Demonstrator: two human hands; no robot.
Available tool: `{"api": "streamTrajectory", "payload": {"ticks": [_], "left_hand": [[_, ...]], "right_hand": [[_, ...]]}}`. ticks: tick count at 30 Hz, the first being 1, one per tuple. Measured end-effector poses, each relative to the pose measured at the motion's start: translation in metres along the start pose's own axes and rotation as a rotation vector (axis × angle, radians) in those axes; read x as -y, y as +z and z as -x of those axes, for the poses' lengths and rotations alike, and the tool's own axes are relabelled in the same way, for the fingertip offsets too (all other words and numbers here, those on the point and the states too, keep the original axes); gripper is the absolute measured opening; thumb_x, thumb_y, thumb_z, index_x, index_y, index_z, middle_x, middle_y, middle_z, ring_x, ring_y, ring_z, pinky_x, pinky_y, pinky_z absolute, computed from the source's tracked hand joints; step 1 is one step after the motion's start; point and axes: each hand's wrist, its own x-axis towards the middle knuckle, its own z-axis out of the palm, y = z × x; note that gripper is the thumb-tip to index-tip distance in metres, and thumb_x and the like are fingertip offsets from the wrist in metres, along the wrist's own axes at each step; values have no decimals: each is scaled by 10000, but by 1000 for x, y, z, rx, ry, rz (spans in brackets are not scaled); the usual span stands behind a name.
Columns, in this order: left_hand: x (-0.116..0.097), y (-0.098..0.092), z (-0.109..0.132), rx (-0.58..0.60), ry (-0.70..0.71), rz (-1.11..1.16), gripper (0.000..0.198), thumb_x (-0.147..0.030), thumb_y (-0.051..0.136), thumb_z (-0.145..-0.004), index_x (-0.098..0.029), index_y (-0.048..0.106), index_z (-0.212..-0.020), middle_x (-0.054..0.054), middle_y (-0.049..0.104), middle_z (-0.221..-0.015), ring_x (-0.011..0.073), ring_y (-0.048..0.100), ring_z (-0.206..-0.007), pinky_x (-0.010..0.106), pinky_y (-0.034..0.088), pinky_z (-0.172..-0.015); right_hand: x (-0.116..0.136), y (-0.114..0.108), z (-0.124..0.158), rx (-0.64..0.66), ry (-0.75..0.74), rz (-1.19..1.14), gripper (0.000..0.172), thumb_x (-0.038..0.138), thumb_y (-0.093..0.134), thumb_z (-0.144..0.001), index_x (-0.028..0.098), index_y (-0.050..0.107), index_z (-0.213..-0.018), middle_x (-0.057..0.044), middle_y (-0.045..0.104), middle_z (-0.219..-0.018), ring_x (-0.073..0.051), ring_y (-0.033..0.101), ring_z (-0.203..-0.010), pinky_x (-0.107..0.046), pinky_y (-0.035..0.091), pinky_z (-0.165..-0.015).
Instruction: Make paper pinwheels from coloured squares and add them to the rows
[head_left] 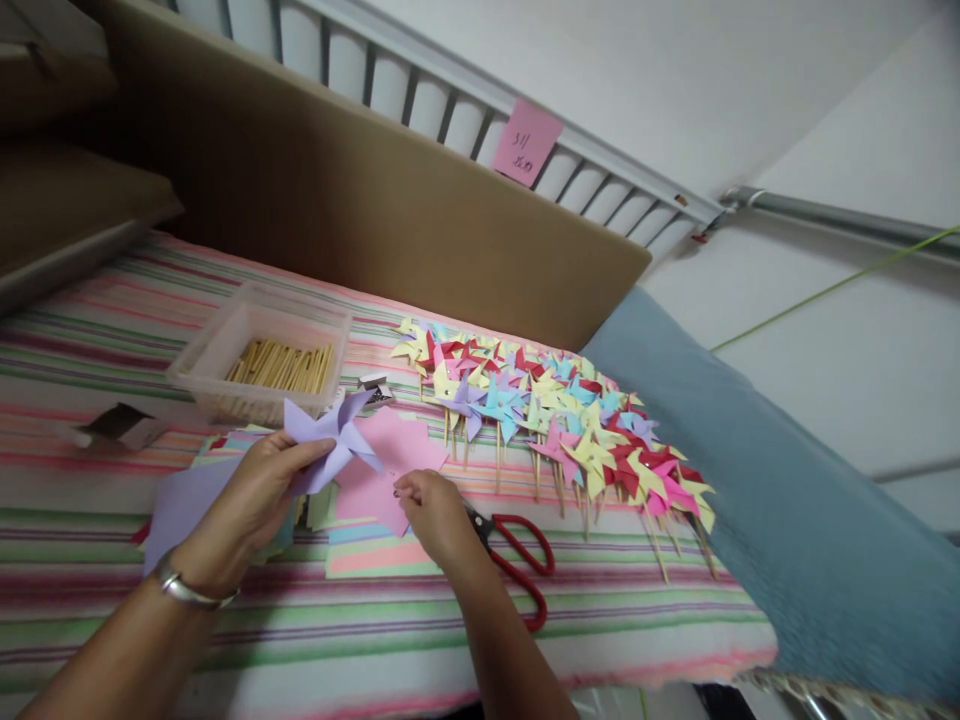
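Currently a lavender paper pinwheel (341, 442) is sitting up off the table, its folded blades spreading above the pink paper sheets (390, 435). The left hand (264, 485) is gripping it by its near-left part, the thumb pressing on top and the fingers curling beneath. The right hand (436, 512) is hovering just beside it, over the edge of the pink sheets, with thumb and fingertips drawing narrowly together; whether they are pinching something small, I cannot tell. Red-handled scissors (541, 560) are lying by the right wrist, their blades partly hiding behind that hand. Pale paper strips (375, 560) are showing below the pink sheets, and a lavender sheet (184, 510) is resting under the left forearm. Behind the pinwheel, a clear plastic box (196, 358) is holding a bundle of thin sticks (281, 367), with a small open carton (375, 388) standing near its right side. Farther right, many-coloured pinwheels on sticks (525, 400) are crowding the striped cloth (600, 625). A brown board (390, 225) is rising behind everything, and a pink note (528, 142) is hanging above it.
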Motion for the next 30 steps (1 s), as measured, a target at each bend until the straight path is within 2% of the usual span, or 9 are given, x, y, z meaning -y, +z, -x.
{"api": "streamTrajectory", "payload": {"ticks": [5, 9, 17, 25, 30], "left_hand": [[1, -2, -1, 12, -5, 10, 141, -220, 792, -553, -142, 698, -624, -5, 668, -555, 99, 551, -500, 158, 433, -476], [0, -1, 0, 8, 0, 21, 146, -210, 794, -545, -141, 703, -636, 10, 686, -595, 113, 570, -532, 176, 451, -509], [1, 0, 0, 24, -4, -4, 153, -229, 796, -536, -147, 698, -622, 1, 664, -553, 119, 550, -489, 193, 416, -463], [4, 0, -3, 18, -16, -17, 180, -230, 801, -523, -138, 698, -639, 11, 682, -581, 128, 573, -507, 203, 425, -494], [2, 3, 0, 16, -2, -49, 182, -243, 803, -508, -143, 689, -610, 11, 673, -565, 137, 566, -501, 221, 414, -500]], "right_hand": [[2, 2, 0, -6, -19, 29, 171, 83, 557, -738, 190, 688, -766, -20, 672, -761, -152, 596, -745, -234, 410, -692], [5, 1, -1, -7, -23, 51, 177, 84, 523, -753, 180, 660, -694, -22, 655, -751, -146, 569, -737, -228, 377, -670], [8, -3, -4, 102, 0, 35, 205, 137, 525, -766, 176, 625, -591, 29, 581, -540, -109, 506, -539, -205, 309, -529], [5, -2, -7, 67, 11, 22, 167, 182, 539, -807, 185, 649, -681, 19, 634, -638, -122, 560, -619, -195, 345, -559], [4, -2, -8, 34, -4, 16, 163, 137, 539, -809, 196, 684, -765, -5, 684, -763, -141, 598, -736, -202, 396, -643]]}}
